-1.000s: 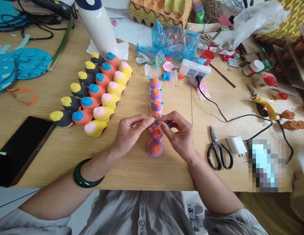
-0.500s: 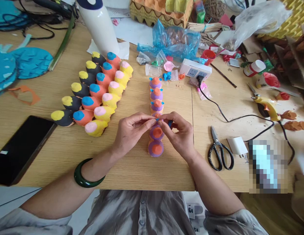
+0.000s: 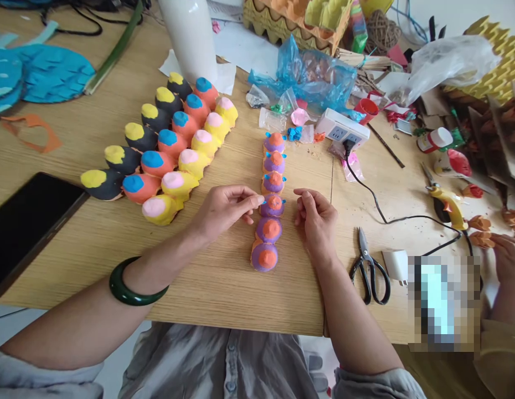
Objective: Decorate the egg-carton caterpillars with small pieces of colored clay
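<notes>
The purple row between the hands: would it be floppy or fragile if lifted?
The purple row looks like egg-carton material, so probably light. Being long and narrow, it might flex where its cups join. Small blue tabs stick out sideways, so could come off if knocked.

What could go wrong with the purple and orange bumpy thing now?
The left hand is right at a tiny blue piece on the purple row, so a tug might loosen it. The scissors lie near the right forearm and could get nudged. The black cord curves nearby, so something might snag it.
</notes>
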The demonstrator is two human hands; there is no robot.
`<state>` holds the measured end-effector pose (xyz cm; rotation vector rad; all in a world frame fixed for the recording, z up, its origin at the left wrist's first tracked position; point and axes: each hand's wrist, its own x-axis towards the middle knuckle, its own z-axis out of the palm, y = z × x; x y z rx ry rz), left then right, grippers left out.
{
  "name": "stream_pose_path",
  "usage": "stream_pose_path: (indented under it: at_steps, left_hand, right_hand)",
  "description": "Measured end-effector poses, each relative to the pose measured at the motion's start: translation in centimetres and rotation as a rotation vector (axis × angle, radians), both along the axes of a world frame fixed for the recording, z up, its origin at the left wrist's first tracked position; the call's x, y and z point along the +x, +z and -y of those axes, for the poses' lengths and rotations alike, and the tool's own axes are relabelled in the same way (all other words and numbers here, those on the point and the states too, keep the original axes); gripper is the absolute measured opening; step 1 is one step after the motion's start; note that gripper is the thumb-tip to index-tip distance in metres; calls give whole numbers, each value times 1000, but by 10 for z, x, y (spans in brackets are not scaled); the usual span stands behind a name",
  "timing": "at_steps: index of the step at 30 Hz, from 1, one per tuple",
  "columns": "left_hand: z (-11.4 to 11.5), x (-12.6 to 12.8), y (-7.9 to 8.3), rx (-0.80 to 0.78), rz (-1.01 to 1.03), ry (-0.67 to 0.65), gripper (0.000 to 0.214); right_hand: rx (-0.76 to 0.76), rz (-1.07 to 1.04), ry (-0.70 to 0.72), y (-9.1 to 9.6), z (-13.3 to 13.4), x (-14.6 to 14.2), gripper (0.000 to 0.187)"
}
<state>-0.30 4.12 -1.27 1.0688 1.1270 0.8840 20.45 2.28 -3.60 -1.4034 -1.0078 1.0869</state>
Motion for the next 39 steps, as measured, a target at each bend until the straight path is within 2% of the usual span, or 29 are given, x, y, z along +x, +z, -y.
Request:
stream_pose_path:
  at_steps: [6,18,27,34,39]
  left_hand:
    - [0,7,-2,14,-68,-12,31]
    - [-2,10,0,49,-118,13,25]
    - [-1,12,-6,105,-120,33,33]
    - [0,11,-4,80,-119,53,35]
    - [0,8,-3,53,-91,60,35]
  right_hand:
    - [11,24,7,0,3,-2,27]
    - [3,66,9,2,3,-2,34]
    - [15,41,32,-5,2,-1,33]
    - [-18,54,27,2,3,-3,33]
    - [-8,78,30,0,2,-2,35]
